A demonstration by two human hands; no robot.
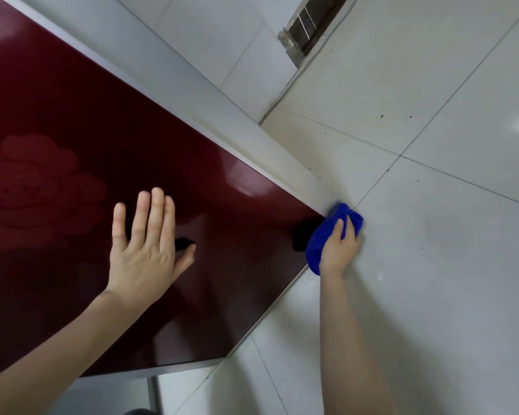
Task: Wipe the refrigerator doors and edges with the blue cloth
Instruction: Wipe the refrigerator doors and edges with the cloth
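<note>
**Item 1: refrigerator door**. Dark red and glossy, with a faint flower pattern on the panel. Every place below is given from this door.

**Item 2: my left hand**. It lies flat on the door's face, mid-panel, with the fingers straight and slightly spread and nothing held. I judge it is there to brace the door, so the panel does not swing or give while its edge is rubbed.

**Item 3: my right hand**. It is at the door's far corner, just off the red face, with the fingers curled round the blue cloth.

**Item 4: blue cloth**. It is bunched into a wad, not spread out, which I judge suits a narrow edge better than a flat sheet would. The cloth sits between my palm and the door's corner and touches the edge there. One lobe pokes out beyond my fingertips, and a tail hangs on the door side of my wrist.

**Item 5: grey side of the refrigerator**. It runs along the door's long edge up to the cloth.

**Item 6: pale floor tiles**. They lie beyond the door's corner, behind my right hand.
</note>
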